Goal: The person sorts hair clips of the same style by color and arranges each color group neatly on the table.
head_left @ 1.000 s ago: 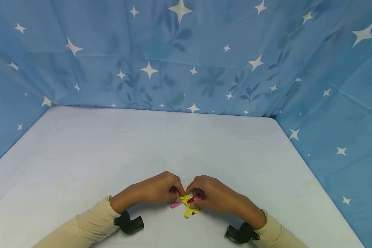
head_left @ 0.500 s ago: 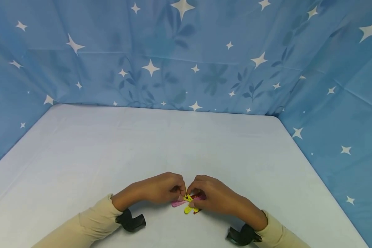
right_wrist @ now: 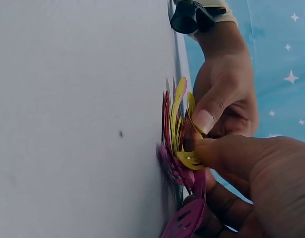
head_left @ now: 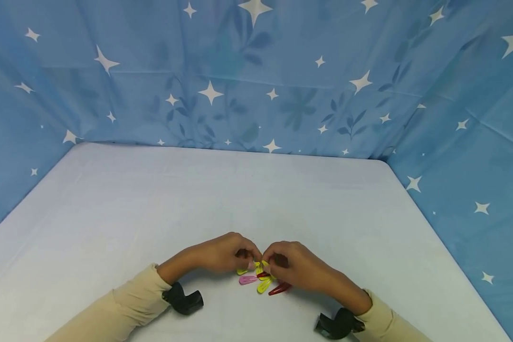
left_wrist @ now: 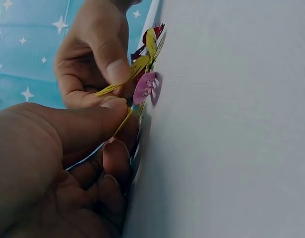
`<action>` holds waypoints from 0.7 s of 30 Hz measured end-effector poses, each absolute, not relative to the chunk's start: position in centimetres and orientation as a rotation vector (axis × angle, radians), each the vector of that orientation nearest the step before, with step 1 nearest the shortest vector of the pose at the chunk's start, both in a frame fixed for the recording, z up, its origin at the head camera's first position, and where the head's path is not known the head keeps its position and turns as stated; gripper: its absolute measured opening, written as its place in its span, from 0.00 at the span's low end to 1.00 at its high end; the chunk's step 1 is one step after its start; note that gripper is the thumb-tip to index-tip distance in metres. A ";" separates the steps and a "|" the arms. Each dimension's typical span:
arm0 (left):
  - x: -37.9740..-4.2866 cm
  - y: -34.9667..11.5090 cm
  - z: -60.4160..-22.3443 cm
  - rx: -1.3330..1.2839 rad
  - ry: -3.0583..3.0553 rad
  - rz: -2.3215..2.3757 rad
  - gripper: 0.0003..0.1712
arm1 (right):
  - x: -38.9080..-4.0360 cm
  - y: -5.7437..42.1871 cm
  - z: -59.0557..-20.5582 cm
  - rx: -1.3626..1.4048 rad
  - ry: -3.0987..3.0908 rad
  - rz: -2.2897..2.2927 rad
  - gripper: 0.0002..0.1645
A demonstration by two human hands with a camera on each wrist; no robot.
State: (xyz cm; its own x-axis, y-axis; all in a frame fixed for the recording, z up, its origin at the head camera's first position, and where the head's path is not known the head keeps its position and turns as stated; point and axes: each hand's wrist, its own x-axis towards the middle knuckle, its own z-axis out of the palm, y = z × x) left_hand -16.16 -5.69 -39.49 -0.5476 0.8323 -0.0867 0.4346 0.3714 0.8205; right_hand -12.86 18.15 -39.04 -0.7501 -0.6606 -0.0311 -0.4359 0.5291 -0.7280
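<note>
My left hand (head_left: 226, 252) and right hand (head_left: 301, 265) meet low over the white table, fingertips nearly touching. The left thumb and fingers pinch a yellow snap hair clip (right_wrist: 191, 105). Between my right thumb and fingers is another yellow snap hair clip (right_wrist: 188, 159). Bunched beneath and around the fingertips are more clips: a pink clip (head_left: 247, 280), a yellow clip (head_left: 264, 286) and a dark red clip (head_left: 280, 288). In the right wrist view a purple-pink clip (right_wrist: 184, 218) hangs by my right fingers. The fingers hide part of the bunch.
The white tabletop (head_left: 196, 199) stretches away behind the hands. A blue curtain (head_left: 239, 80) with white stars borders its back and sides. Black wrist devices (head_left: 183, 299) sit at both cuffs.
Both hands have shifted slightly up and the clips have spread apart. More of the dark red clip now shows below the right hand, and a yellow clip shows under the left.
</note>
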 end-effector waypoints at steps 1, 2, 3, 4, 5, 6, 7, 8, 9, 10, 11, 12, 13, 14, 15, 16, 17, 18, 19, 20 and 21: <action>-16.1 -5.7 -39.5 1.097 2.141 1.061 0.09 | -12.9 18.2 -39.0 -0.890 2.457 -1.076 0.06; -16.1 -5.7 -39.5 1.094 2.140 1.060 0.09 | -12.9 18.2 -39.0 -0.871 2.445 -1.103 0.06; -16.1 -5.7 -39.5 1.095 2.145 1.055 0.09 | -13.0 18.2 -39.0 -0.849 2.439 -1.128 0.06; -16.1 -5.7 -39.5 1.094 2.148 1.053 0.08 | -13.0 18.3 -39.0 -0.833 2.433 -1.152 0.05; -16.1 -5.7 -39.5 1.090 2.149 1.056 0.08 | -13.1 18.3 -39.0 -0.823 2.426 -1.178 0.05; -16.1 -5.7 -39.5 1.083 2.150 1.063 0.07 | -13.1 18.3 -39.0 -0.814 2.421 -1.201 0.05; -16.1 -5.7 -39.5 1.081 2.149 1.074 0.07 | -13.1 18.4 -39.0 -0.806 2.417 -1.224 0.05; -16.1 -5.6 -39.5 1.084 2.149 1.087 0.07 | -13.2 18.4 -39.1 -0.805 2.416 -1.244 0.05; -16.1 -5.6 -39.5 1.086 2.152 1.101 0.07 | -13.2 18.4 -39.1 -0.801 2.420 -1.261 0.05; -16.1 -5.5 -39.5 1.086 2.154 1.118 0.07 | -13.2 18.4 -39.1 -0.799 2.422 -1.277 0.05; -16.1 -5.5 -39.5 1.082 2.158 1.136 0.07 | -13.3 18.4 -39.0 -0.799 2.426 -1.292 0.05; -16.1 -5.4 -39.5 1.073 2.163 1.154 0.08 | -13.3 18.4 -39.0 -0.795 2.434 -1.300 0.05; -16.2 -5.3 -39.6 1.062 2.170 1.169 0.08 | -13.4 18.4 -39.0 -0.790 2.443 -1.306 0.05; -16.2 -5.3 -39.5 1.045 2.180 1.180 0.08 | -13.5 18.4 -39.0 -0.787 2.450 -1.309 0.05; -16.2 -5.2 -39.5 1.022 2.191 1.192 0.08 | -13.6 18.4 -39.0 -0.784 2.458 -1.307 0.05; -16.3 -5.2 -39.5 0.999 2.203 1.199 0.08 | -13.7 18.5 -38.9 -0.779 2.464 -1.308 0.05; -16.4 -5.1 -39.4 0.978 2.215 1.204 0.08 | -13.9 18.5 -38.9 -0.773 2.474 -1.303 0.05; -16.5 -5.1 -39.4 0.960 2.224 1.209 0.08 | -14.0 18.5 -38.8 -0.766 2.484 -1.299 0.06; -16.6 -5.1 -39.3 0.945 2.231 1.215 0.08 | -14.2 18.5 -38.7 -0.758 2.493 -1.296 0.06; -16.8 -5.1 -39.3 0.931 2.231 1.228 0.08 | -14.4 18.6 -38.7 -0.753 2.502 -1.293 0.07; -17.0 -5.0 -39.2 0.922 2.233 1.241 0.08 | -14.6 18.6 -38.6 -0.746 2.511 -1.293 0.07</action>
